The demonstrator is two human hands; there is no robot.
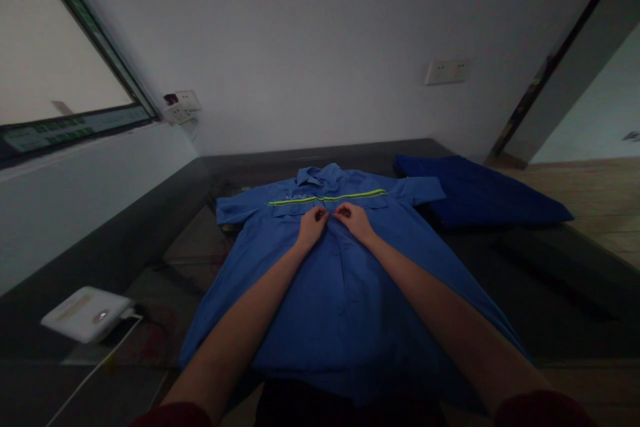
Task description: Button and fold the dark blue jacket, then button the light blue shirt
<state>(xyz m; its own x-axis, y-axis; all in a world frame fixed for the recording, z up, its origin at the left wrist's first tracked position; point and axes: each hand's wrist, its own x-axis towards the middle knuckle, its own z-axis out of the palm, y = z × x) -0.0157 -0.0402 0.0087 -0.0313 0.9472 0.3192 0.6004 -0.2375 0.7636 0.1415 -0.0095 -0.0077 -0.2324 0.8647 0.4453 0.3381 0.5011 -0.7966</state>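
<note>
A blue short-sleeved work shirt (345,280) with a yellow-green reflective stripe (327,198) across the chest lies flat, front up, on a dark table (525,260). My left hand (313,223) and my right hand (353,219) meet at the shirt's front placket just below the stripe. Each hand has its fingers curled in a pinch on the placket fabric, side by side and nearly touching. Both forearms stretch over the shirt's lower half.
A folded dark blue garment (475,197) lies on the table to the right of the shirt. A white box-shaped device (87,313) with a white cable (100,363) sits at the near left. The wall behind carries sockets (447,72). A window (55,80) is at the left.
</note>
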